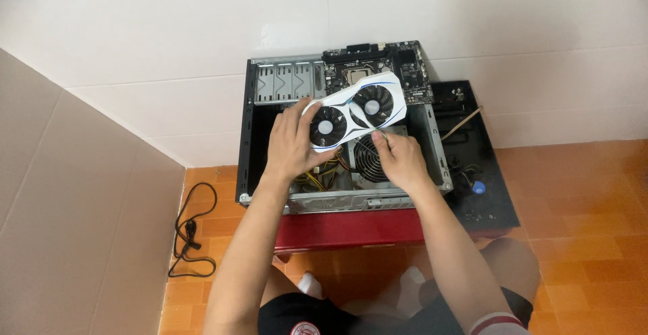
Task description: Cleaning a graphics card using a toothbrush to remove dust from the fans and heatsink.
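Both hands grip the white dual-fan graphics card (354, 113) over the open PC case (432, 147): left hand (291, 143) at its left end, right hand (399, 158) under its lower edge. Looks mid-transfer (in or out, can't tell). Next move calls for keeping it level, clear of the motherboard (405, 68).

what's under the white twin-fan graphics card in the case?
Below the graphics card, held by the left hand and right hand: a round fan grille, yellow wiring. The motherboard shows behind; its lower part is covered.

Left hand (291, 143) and right hand (399, 158) hold a white twin-fan graphics card (353, 111) over the open computer case (432, 147); motherboard (378, 62) behind.
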